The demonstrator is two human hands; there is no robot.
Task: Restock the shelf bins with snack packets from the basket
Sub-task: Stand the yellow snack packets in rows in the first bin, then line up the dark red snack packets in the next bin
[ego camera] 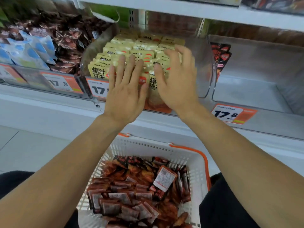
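Rows of yellow snack packets fill the clear middle shelf bin. My left hand lies flat with straight fingers on the front packets. My right hand presses the packets on the bin's right side, fingers spread and slightly bent. Neither hand grips a packet. Below, between my knees, a white basket with orange handles holds several red-and-black snack packets.
The left bin holds brown packets and blue-white packets. The clear right bin holds a few black-red packets at its left wall. Orange price tags line the shelf edge. Another shelf hangs overhead.
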